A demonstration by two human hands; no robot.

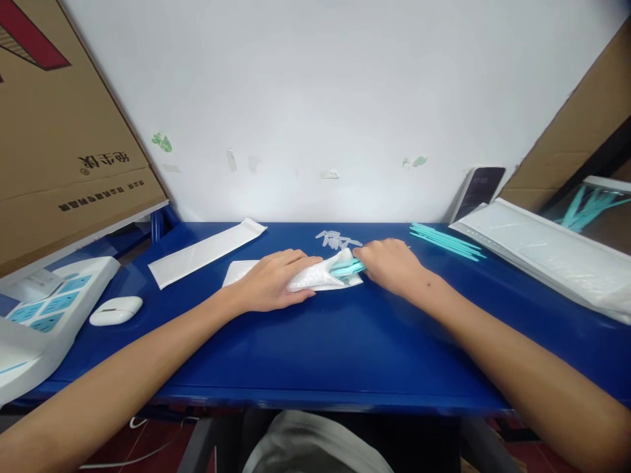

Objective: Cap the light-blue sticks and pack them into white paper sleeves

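Note:
My left hand (277, 278) wraps round a white padded bag (310, 276) lying on the blue table (315, 348). Teal sticks (348, 268) show in the bag's open right end. At that opening, my right hand (389, 263) is closed, its fingertips pinched at the bag's edge and the ends of the sticks; exactly what it grips is partly hidden. Just behind the bag lies a small pile of translucent pieces (336, 240). More teal sticks (446, 242) rest to the right of my right hand.
A flat white bag (207, 253) lies at the back left. Further left are a white case (116, 311) and a power strip (73, 295). Stacked white bags (547, 253) lie at the right, near a phone (478, 192) leaning on the wall. Cardboard (64, 131) stands at the left.

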